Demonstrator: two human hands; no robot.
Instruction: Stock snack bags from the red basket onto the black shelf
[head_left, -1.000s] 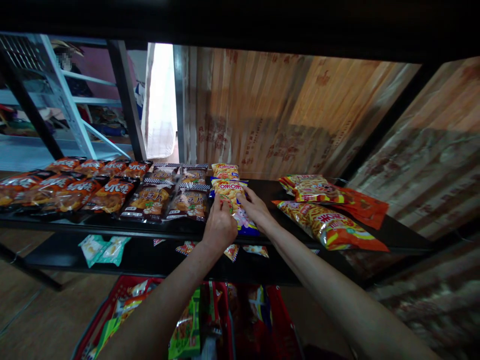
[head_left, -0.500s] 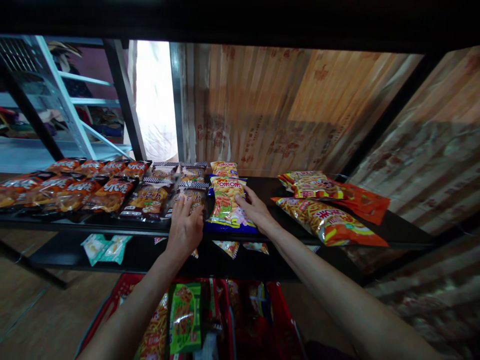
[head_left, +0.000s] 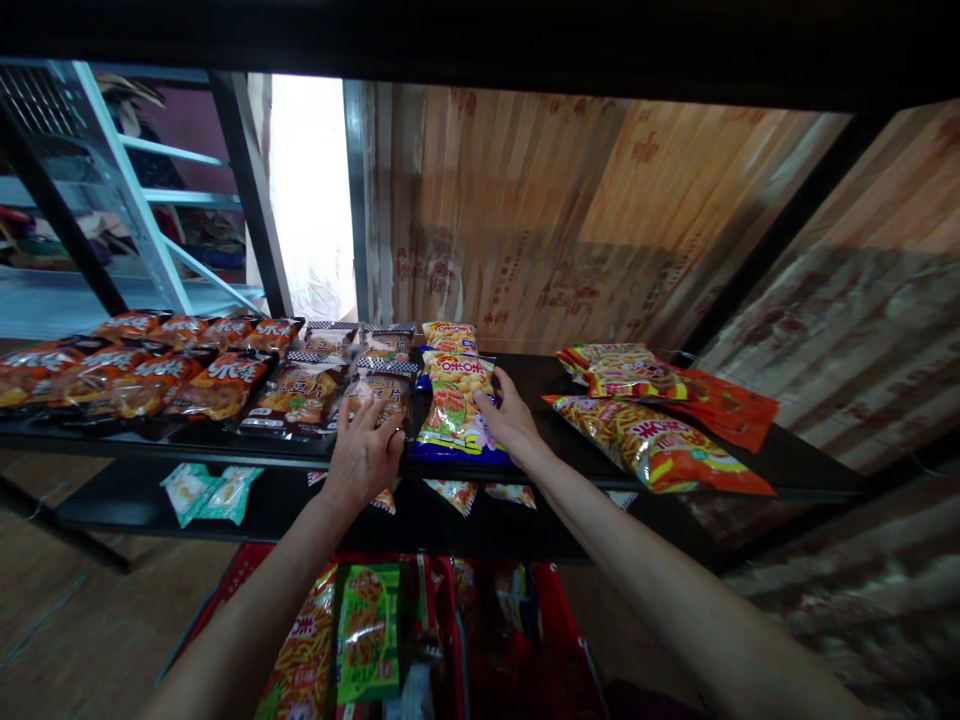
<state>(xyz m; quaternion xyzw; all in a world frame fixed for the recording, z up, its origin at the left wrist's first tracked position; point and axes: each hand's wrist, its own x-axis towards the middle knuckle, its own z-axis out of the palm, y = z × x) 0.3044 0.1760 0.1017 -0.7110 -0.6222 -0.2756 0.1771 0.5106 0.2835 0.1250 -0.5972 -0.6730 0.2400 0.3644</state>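
My right hand (head_left: 514, 418) is at the right edge of a yellow and blue snack bag (head_left: 454, 400), its thumb over the front and the other fingers along the side, partly hidden. This bag lies at the shelf's front, leaning against a similar yellow bag (head_left: 449, 336) behind it. To the left, my left hand (head_left: 365, 452) rests with spread fingers on the lower part of a brown snack bag (head_left: 381, 386) with a checkered top edge. It holds nothing. Another brown bag (head_left: 294, 395) lies beside that one.
Orange and black snack bags (head_left: 219, 382) fill the left of the black shelf (head_left: 517, 480). Orange noodle-snack bags (head_left: 660, 440) lie at the right. Below, a red basket (head_left: 566, 620) contains several packets, including a green one (head_left: 369, 630). Teal packets (head_left: 211, 492) lie on the lower shelf.
My left hand has shifted slightly left and down across the brown bag. My right hand stays at the yellow and blue bag, whose lower edge sits slightly higher.
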